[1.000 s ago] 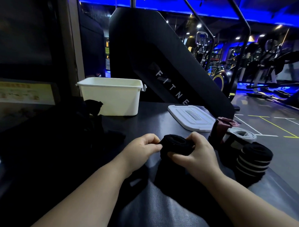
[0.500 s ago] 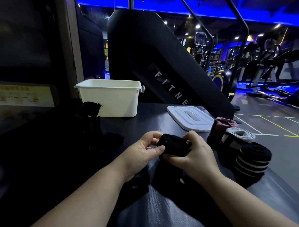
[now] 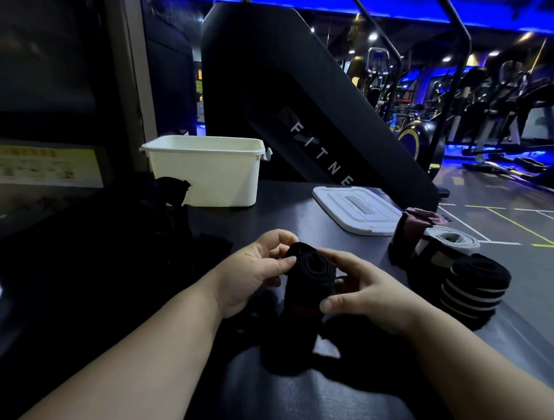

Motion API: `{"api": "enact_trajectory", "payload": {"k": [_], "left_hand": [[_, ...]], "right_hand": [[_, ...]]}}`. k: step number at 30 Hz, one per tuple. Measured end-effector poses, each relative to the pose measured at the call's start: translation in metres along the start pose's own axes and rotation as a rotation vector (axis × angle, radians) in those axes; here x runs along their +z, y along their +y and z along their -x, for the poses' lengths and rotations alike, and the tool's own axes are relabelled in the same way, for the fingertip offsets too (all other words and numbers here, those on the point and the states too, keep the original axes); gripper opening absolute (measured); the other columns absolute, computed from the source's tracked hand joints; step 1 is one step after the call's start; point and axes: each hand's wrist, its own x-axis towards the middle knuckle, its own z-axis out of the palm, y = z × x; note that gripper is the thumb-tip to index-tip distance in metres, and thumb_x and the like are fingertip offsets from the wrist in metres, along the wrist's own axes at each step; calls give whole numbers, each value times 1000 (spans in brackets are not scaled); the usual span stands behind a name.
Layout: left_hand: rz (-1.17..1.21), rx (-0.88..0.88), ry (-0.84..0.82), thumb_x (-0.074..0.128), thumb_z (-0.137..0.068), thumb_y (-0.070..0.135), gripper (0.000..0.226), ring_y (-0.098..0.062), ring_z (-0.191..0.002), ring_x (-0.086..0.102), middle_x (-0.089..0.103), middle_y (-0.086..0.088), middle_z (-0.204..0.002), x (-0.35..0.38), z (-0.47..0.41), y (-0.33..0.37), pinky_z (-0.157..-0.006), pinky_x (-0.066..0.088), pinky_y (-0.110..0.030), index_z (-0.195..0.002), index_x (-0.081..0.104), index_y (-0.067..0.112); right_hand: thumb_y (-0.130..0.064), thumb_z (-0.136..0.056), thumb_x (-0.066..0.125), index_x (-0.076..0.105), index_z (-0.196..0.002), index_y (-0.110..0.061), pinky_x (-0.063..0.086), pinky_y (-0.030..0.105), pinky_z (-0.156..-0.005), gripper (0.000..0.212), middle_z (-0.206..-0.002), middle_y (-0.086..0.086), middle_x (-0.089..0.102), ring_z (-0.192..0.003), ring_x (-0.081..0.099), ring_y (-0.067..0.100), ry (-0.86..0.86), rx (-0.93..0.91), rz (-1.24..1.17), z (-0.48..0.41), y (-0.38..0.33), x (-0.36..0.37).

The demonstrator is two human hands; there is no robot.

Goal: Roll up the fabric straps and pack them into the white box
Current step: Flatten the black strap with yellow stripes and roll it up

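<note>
Head view: the left hand and right hand both grip a half-rolled black strap, fingers curled round its sides and the right thumb pressed low on its front. The strap's loose tail hangs down to the dark table. A white box stands open at the far edge, well apart from the hands, with bare tabletop between. Its lid lies flat to the right. Three rolled straps line the right edge; a dark fabric pile fills the left.
</note>
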Motion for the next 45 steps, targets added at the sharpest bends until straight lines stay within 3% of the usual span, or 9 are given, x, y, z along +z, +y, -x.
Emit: {"api": "enact_trajectory", "payload": {"k": [4, 9, 14, 19, 24, 30, 33, 39, 45], "left_hand": [[55, -12, -37, 58, -82, 19, 15, -8, -74, 56, 61, 12, -77, 2, 0, 0, -73, 37, -33, -96, 58, 26], [0, 11, -21, 56, -83, 21, 16, -11, -73, 49, 56, 3, -83, 8, 0, 0, -66, 37, -29, -99, 54, 23], [-145, 10, 73, 56, -80, 27, 31, -17, -84, 49, 58, -2, -91, 8, 0, 1, -76, 38, -35, -108, 54, 14], [-327, 1, 92, 57, -78, 35, 21, -15, -73, 46, 56, 1, -77, -1, 3, 7, -72, 37, -36, -89, 61, 18], [-177, -80, -5, 63, -72, 33, 12, -21, -69, 45, 50, -8, -77, -4, 8, 15, -65, 35, -38, -77, 64, 22], [-113, -68, -113, 77, -60, 31, 19, -11, -67, 46, 48, -6, -75, -9, 13, 15, -61, 37, -23, -71, 62, 28], [-181, -12, -57, 80, -61, 18, 23, -9, -66, 49, 52, 0, -69, -8, 11, 12, -63, 40, -18, -67, 60, 28], [-373, 71, 109, 75, -67, 31, 20, -18, -67, 41, 49, -7, -68, -4, 6, 2, -68, 34, -31, -75, 59, 21], [-481, 124, 147, 72, -73, 31, 13, -15, -61, 41, 48, -5, -65, -3, 3, 4, -60, 36, -26, -75, 60, 25]], "right_hand": [[-35, -48, 89, 60, -118, -34, 49, 39, -97, 76, -124, 5, 58, -114, 60, 20, 54, -51, 230, -3, -1, 2], [-21, -48, 86, 50, -119, -11, 50, 21, -82, 80, -101, -6, 67, -96, 63, 6, 11, -30, 131, -2, -3, 4], [-13, -51, 88, 51, -120, -20, 50, 20, -84, 78, -106, -6, 67, -100, 64, 4, 68, -67, 149, -2, -5, 8], [-12, -56, 84, 59, -113, -21, 50, 21, -87, 63, -103, -8, 72, -101, 65, 6, 91, -69, 215, -4, -4, 12], [-35, -50, 86, 62, -112, -18, 53, 28, -89, 68, -102, -2, 71, -97, 66, 11, 111, -95, 300, -5, -5, 12], [-48, -50, 80, 62, -104, -21, 52, 27, -83, 63, -97, -3, 70, -90, 64, 5, 195, -158, 407, -7, -5, 13], [-52, -48, 78, 61, -98, -29, 51, 24, -80, 57, -94, -6, 69, -88, 64, 4, 271, -181, 460, -10, -5, 13], [-43, -51, 82, 57, -95, -28, 47, 18, -76, 53, -88, -13, 67, -82, 60, -3, 310, -112, 491, -12, -6, 10], [-15, -70, 75, 55, -120, -19, 51, 27, -91, 54, -110, -1, 67, -103, 64, 12, 115, -59, 35, -3, -2, -1]]}}
